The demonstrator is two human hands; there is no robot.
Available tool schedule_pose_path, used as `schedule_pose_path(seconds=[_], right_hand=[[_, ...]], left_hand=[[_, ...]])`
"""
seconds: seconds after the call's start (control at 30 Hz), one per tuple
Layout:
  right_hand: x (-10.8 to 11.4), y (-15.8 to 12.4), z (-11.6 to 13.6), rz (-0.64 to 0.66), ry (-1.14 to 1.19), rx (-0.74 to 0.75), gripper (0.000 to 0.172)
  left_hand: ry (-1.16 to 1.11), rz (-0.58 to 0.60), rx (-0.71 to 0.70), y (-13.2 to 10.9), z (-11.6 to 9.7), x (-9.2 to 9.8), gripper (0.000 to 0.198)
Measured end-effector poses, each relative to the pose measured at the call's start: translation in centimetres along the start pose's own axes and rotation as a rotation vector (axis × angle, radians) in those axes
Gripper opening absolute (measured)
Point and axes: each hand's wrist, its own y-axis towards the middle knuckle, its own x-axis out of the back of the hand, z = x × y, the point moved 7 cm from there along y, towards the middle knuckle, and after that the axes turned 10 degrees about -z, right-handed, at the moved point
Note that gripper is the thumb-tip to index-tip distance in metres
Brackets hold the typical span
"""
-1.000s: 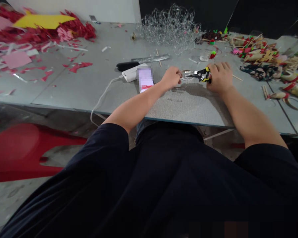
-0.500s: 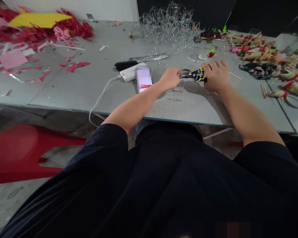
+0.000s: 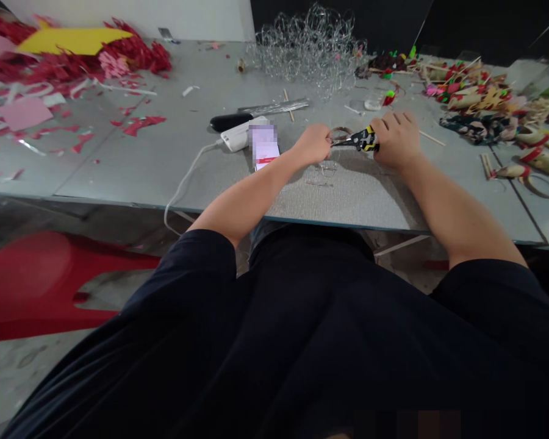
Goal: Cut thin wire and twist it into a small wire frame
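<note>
My right hand (image 3: pixel 397 139) is wrapped round the yellow-and-black handles of a pair of pliers (image 3: pixel 357 140). The jaws point left and reach the fingertips of my left hand (image 3: pixel 315 144). That hand is closed in a pinch, and what lies between its fingers is too small and hidden to make out. A thin brown ring (image 3: pixel 341 130) shows just behind the plier jaws, by my left fingertips; whether it is held I cannot tell. Below the hands, a few bent wire pieces (image 3: pixel 321 183) lie on the grey table (image 3: pixel 348 204).
A phone (image 3: pixel 265 146) lies left of my hands, beside a white power strip or charger (image 3: pixel 235 137) with a cable. Behind are a bundle of straight wires (image 3: pixel 283 106) and a heap of wire loops (image 3: pixel 311 52). Red paper scraps (image 3: pixel 141 124) lie left, small crafts (image 3: pixel 480 100) right.
Hardly anything differs. My right hand and the pliers have shifted very slightly to the left, and the left hand keeps its pinch at the jaws.
</note>
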Motion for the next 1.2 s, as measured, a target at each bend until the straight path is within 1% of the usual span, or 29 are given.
schedule_pose_path(seconds=[0.1,0.2,0.27,0.37,0.43,0.6,0.67,0.8,0.87,0.97,1.1,1.2], right_hand=[[-0.1,0.0,0.1,-0.011,-0.011,0.003,0.060],[0.0,-0.1,0.2,-0.013,0.007,-0.008,0.060],[0.0,-0.2,0.2,0.004,0.035,-0.019,0.066],[-0.4,-0.3,-0.1,0.062,0.098,-0.072,0.081],[-0.8,-0.4,-0.4,0.077,0.136,-0.097,0.084],[-1.4,-0.3,-1.0,0.013,0.103,-0.083,0.068],[-1.5,-0.2,-0.9,-0.026,0.058,-0.062,0.066],[-1.0,-0.1,-0.2,-0.096,0.035,-0.046,0.071],[-0.8,-0.2,-0.1,-0.081,0.058,-0.076,0.076],[-0.7,-0.4,0.0,-0.025,0.095,-0.099,0.086],[-0.2,-0.3,0.4,-0.061,0.075,-0.081,0.079],[-0.1,-0.4,0.5,-0.045,0.056,-0.107,0.080]], left_hand=[[0.166,-0.004,-0.038,-0.4,-0.6,0.1,0.044],[0.178,-0.015,-0.044,-0.6,-1.0,0.2,0.042],[0.163,-0.018,-0.048,-0.6,-1.1,0.2,0.041],[0.112,-0.032,-0.042,-0.1,-0.9,0.2,0.038],[0.093,-0.041,-0.045,0.5,-0.6,0.2,0.037],[0.106,-0.033,-0.042,1.5,0.3,0.1,0.037],[0.079,-0.033,-0.024,1.6,0.5,0.1,0.037],[-0.028,-0.064,0.032,1.4,0.3,0.4,0.037],[-0.100,-0.067,0.075,1.2,0.3,0.5,0.035],[-0.203,-0.065,0.154,1.1,0.5,0.5,0.033],[-0.260,-0.076,0.202,1.1,0.7,0.5,0.028],[-0.274,-0.062,0.212,0.7,0.4,0.5,0.026]])
